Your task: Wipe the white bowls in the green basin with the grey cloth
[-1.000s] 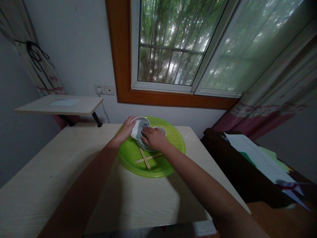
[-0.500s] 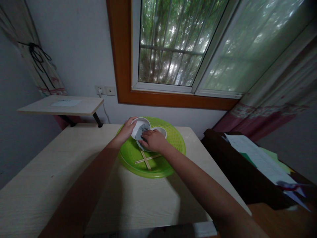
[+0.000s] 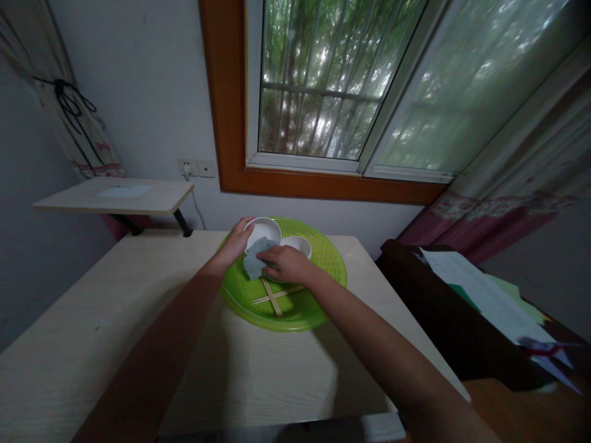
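Observation:
My left hand (image 3: pixel 236 241) is closed on the left rim of a white bowl (image 3: pixel 265 227), which tilts over a round green tray (image 3: pixel 325 295). In my right hand (image 3: pixel 289 263) is a grey-blue cloth (image 3: pixel 255 258), pinched between fingers and thumb at the bowl's near edge. Part of the bowl is hidden behind the cloth. A second white bowl (image 3: pixel 300 245) sits just right of the first, partly covered by my right hand. Several wooden chopsticks (image 3: pixel 273 298) lie crossed on the tray, nearer to me.
The tray rests on a pale wooden table (image 3: pixel 277 369) below a window (image 3: pixel 323 92). A small raised shelf (image 3: pixel 152 197) stands at the back left. To the right, papers (image 3: pixel 480 295) lie on a dark brown piece of furniture (image 3: pixel 434 332).
The cloth has come out of the bowl toward its near left edge and hangs more spread out. My right hand has shifted slightly; my left hand keeps its hold on the bowl.

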`<state>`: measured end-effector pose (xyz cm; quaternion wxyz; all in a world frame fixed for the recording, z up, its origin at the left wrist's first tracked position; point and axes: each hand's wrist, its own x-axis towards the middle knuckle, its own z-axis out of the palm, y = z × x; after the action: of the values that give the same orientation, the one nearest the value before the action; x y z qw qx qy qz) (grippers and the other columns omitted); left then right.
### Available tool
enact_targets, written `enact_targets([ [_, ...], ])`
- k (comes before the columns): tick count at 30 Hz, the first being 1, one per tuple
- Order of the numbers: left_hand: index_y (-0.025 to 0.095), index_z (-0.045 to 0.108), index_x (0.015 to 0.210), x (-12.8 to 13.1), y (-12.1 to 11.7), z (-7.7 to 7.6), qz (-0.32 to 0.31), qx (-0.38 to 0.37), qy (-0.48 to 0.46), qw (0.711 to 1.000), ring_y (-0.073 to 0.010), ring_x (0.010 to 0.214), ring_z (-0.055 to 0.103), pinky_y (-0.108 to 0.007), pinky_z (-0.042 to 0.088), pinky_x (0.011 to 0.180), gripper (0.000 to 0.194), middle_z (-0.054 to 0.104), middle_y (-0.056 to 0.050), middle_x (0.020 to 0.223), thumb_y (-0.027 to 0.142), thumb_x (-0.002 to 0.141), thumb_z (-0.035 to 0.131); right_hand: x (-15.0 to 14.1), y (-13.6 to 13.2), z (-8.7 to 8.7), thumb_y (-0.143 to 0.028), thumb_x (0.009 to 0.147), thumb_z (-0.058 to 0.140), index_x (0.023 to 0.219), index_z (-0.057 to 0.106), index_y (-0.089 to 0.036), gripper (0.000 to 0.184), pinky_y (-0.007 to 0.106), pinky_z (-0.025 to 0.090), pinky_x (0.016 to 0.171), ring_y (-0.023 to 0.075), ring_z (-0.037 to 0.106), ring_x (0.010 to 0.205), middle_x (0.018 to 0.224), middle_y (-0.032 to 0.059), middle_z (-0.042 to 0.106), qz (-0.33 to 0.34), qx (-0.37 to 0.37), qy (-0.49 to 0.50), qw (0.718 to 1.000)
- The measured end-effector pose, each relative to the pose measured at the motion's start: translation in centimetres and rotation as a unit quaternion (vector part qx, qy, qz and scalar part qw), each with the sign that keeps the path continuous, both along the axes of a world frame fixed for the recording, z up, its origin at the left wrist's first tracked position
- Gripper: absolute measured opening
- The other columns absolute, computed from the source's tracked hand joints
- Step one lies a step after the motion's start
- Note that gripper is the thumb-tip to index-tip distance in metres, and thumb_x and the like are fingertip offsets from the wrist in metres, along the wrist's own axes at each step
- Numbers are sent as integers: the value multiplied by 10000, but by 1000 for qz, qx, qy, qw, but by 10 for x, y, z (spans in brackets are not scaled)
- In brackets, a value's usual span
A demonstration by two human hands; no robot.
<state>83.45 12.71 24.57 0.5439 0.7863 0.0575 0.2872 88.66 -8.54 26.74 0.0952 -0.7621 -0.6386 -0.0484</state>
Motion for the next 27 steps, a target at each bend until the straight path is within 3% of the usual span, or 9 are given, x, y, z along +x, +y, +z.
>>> enact_targets([
  [4,198,635,1289,1,-1,0,-4,-11,5,1000,-267,1291,568,-429,400,1160,412,643,-117,1360,416,964,506,-3,0,2,-465,1035,543,1289,714,-184,416,393,485,993,276,683,1180,1271,135,741,-44,-5,-43,998],
  [10,181,627,1250,3,-4,0,-46,-62,15,997,-261,1192,618,-401,466,1076,427,676,-115,1287,464,945,530,-4,-2,0,-445,1077,455,1305,684,-142,443,477,386,1105,290,533,1390,1454,158,635,-107,54,-114,986],
  [14,181,621,1249,3,-6,1,-50,-92,15,994,-253,1152,631,-387,485,1045,430,684,-111,1256,461,932,544,-6,-1,4,-443,1074,462,1306,679,-135,443,482,369,1094,298,521,1391,1467,169,621,-116,61,-133,982],
  [18,176,629,1250,0,-7,3,-30,-87,13,996,-264,1182,620,-391,473,1066,433,683,-113,1259,463,937,545,-12,-1,12,-488,1086,410,1055,775,-143,503,435,412,968,278,680,1109,1122,154,780,-87,20,-104,991],
  [21,183,633,1251,-2,-7,4,-21,-75,14,997,-273,1209,611,-402,460,1088,429,681,-109,1269,465,944,531,-13,-1,13,-524,1075,429,1086,783,-161,507,425,412,949,258,712,967,999,124,795,-29,10,-81,996],
  [24,197,637,1245,-3,-7,5,-27,-55,26,998,-274,1220,608,-416,444,1109,416,682,-103,1281,463,946,524,-11,-1,9,-535,1053,486,1289,715,-154,503,426,416,1001,265,714,1041,1128,134,787,36,14,-65,997],
  [27,202,636,1227,-5,-9,7,-39,-49,32,998,-266,1200,618,-412,451,1099,409,687,-100,1267,470,944,513,-10,1,2,-536,1049,492,1465,573,-109,601,457,381,1125,284,651,1248,1386,180,679,71,17,-58,996],
])
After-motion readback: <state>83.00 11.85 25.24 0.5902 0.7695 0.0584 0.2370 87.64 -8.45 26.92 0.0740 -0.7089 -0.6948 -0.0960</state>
